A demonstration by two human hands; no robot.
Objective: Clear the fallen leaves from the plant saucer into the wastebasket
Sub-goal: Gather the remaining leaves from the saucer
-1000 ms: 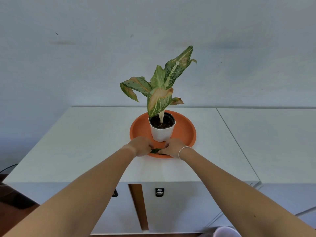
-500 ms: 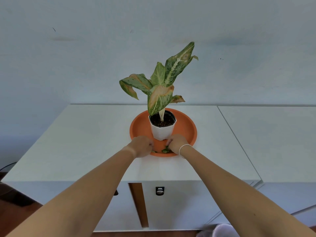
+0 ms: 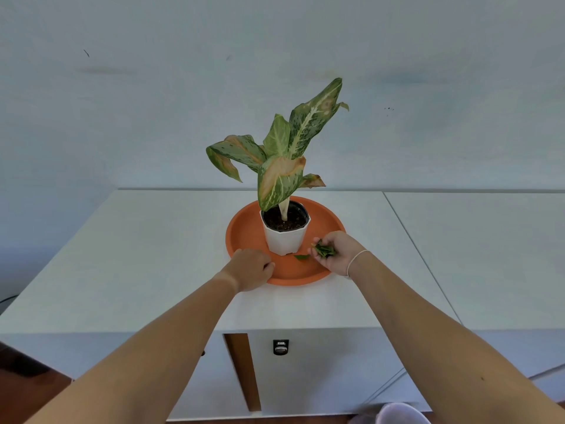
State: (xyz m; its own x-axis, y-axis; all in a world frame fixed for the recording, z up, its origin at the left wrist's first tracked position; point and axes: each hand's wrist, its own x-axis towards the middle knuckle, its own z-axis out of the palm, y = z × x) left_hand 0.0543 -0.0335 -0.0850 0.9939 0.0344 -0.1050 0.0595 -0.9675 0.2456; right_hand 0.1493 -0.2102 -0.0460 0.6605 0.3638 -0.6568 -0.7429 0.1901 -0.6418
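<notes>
An orange saucer point(image 3: 241, 231) sits on a white cabinet top and carries a white pot point(image 3: 284, 240) with a variegated plant point(image 3: 282, 157). My right hand point(image 3: 337, 254) hovers over the saucer's right front part, palm turned up, cupped around a small bunch of green leaves point(image 3: 323, 250). One loose green leaf point(image 3: 302, 257) lies on the saucer just left of that hand. My left hand point(image 3: 250, 269) rests curled on the saucer's front left rim; whether it holds anything is hidden. No wastebasket can be identified with certainty.
The white cabinet top point(image 3: 137, 255) stretches left and right, with a seam to a second top point(image 3: 489, 255) at the right. A wall stands close behind. A pale rounded object point(image 3: 397, 414) shows at the bottom edge, below the cabinet front.
Both hands were together at the saucer's front, in front of the pot. My right hand has moved right and turned palm up with leaves in it; my left hand has slid left.
</notes>
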